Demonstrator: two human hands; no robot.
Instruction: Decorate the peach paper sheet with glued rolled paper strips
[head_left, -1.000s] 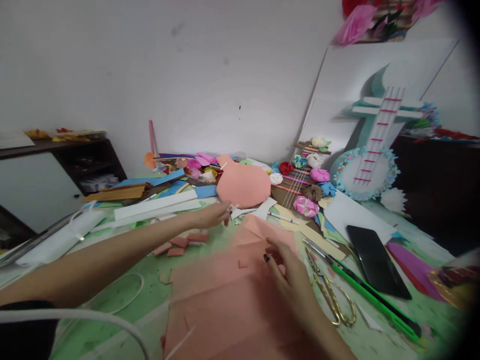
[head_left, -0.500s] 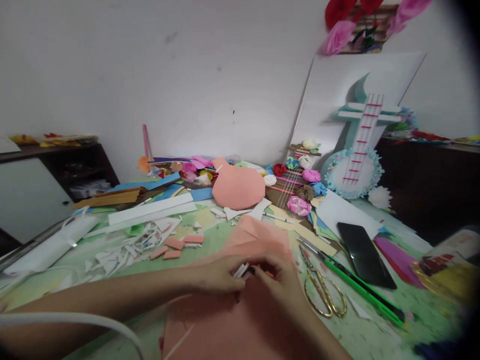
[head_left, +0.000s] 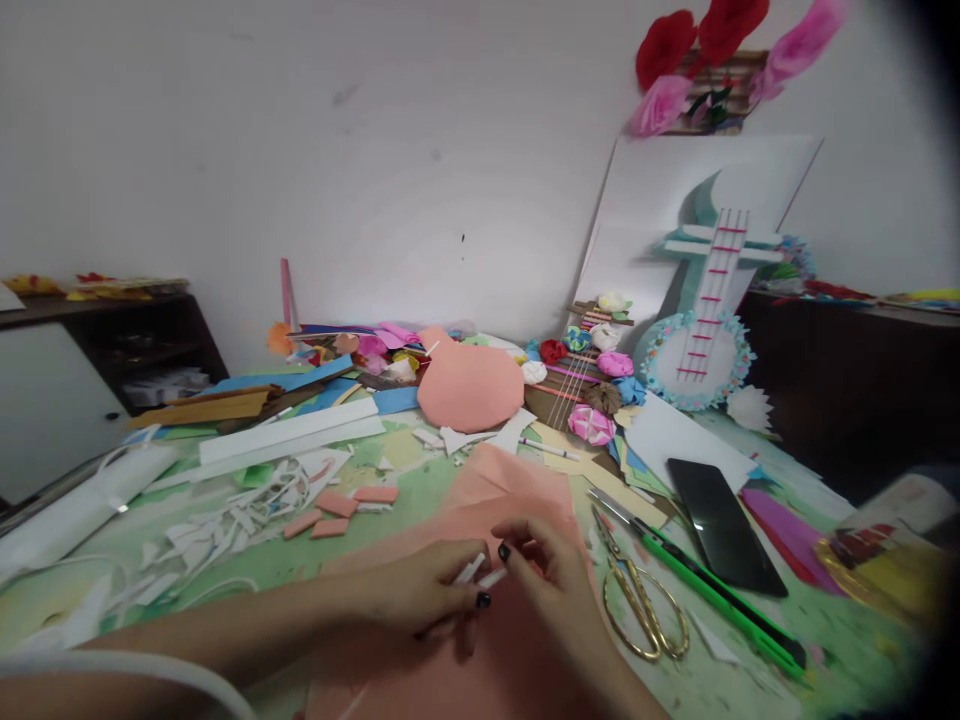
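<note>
My left hand (head_left: 431,590) is closed around small white strips (head_left: 470,568) that look like foam or card, above a large pink paper sheet (head_left: 517,625). Facing it, my right hand (head_left: 555,575) has its thumb and fingers curled together by the end of one strip. Whatever lies between those right fingers is hidden. To the left sit several small pink-topped blocks (head_left: 336,503). Gold-handled scissors (head_left: 643,605) and a green utility knife (head_left: 720,595) lie to the right of my right hand.
A pink gourd-shaped piece (head_left: 471,385) rests at the back. White scraps (head_left: 240,515) and a long white strip (head_left: 289,437) lie left, a black phone (head_left: 724,525) right. A paper-flower instrument (head_left: 574,385) and a blue-white instrument model (head_left: 701,340) stand behind. A white cable (head_left: 135,668) crosses lower left.
My left hand came back from the far side of the table with white strips and met my right hand over the pink sheet. Both hands have since shifted slightly; the view tilted up.
</note>
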